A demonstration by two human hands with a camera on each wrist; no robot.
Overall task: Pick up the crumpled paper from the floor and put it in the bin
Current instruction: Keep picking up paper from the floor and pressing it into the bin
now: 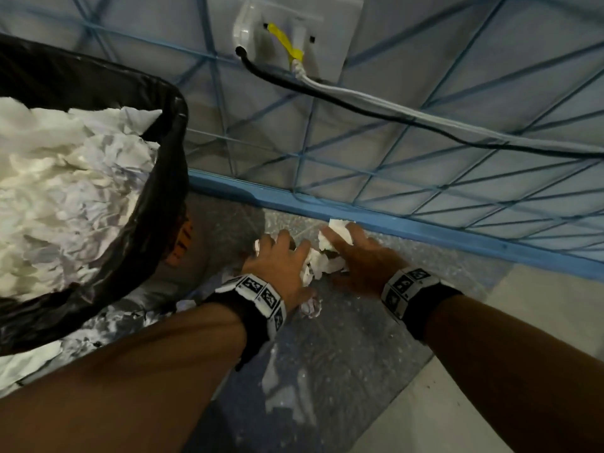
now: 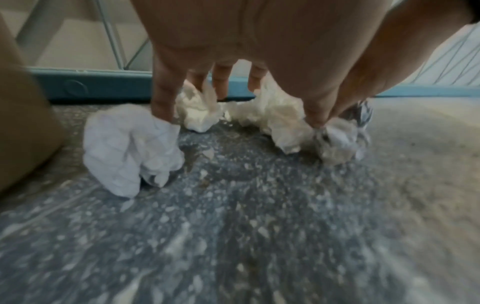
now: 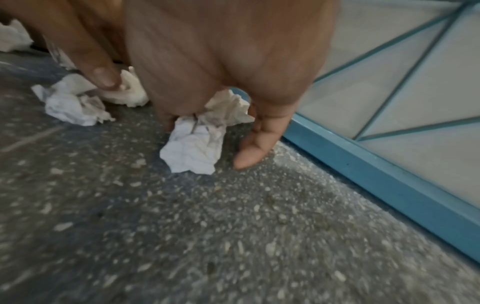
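Note:
Several white wads of crumpled paper lie on the speckled floor by the blue skirting. My left hand (image 1: 282,248) reaches down over them with its fingers spread. Its little finger (image 2: 162,102) touches a large wad (image 2: 130,148) and its thumb presses on another wad (image 2: 335,139). My right hand (image 1: 343,238) is spread over the wads beside it. Its thumb (image 3: 103,76) presses on one wad (image 3: 70,107), and another wad (image 3: 194,144) sits under the palm. One more small wad (image 1: 310,307) lies under my left wrist. The bin (image 1: 173,132) with a black liner stands to the left, heaped with paper.
A blue skirting board (image 1: 425,230) and a wall with blue crossing lines run right behind the hands. A wall socket (image 1: 294,27) holds a black and a white cable that trail off to the right. White scraps and smears lie on the floor near the bin's base.

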